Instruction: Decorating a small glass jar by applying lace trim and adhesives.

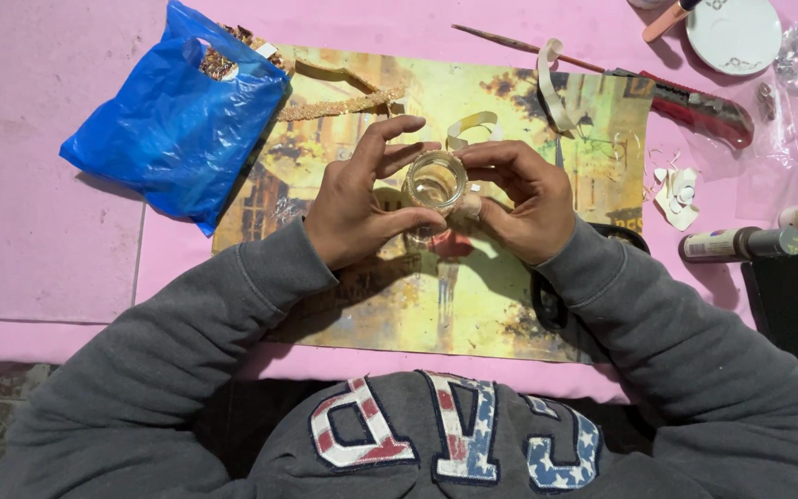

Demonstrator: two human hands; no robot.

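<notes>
A small clear glass jar (435, 182) sits between both hands above a yellow printed picture sheet (473, 305). My left hand (355, 199) wraps the jar from the left, thumb under it and fingers curled over its rim. From the right, my right hand (521, 199) presses fingertips against the jar's side. A curl of pale tape (473, 123) lies just behind the jar.
A blue plastic bag (173, 125) with gold trim (339, 106) spilling out lies at the back left on a pink mat (48, 240). At the right are a red utility knife (695, 102), a glue stick (741, 244), a thin brush (510, 46), a white plate (734, 33), paper scraps (678, 196) and black scissors (547, 305).
</notes>
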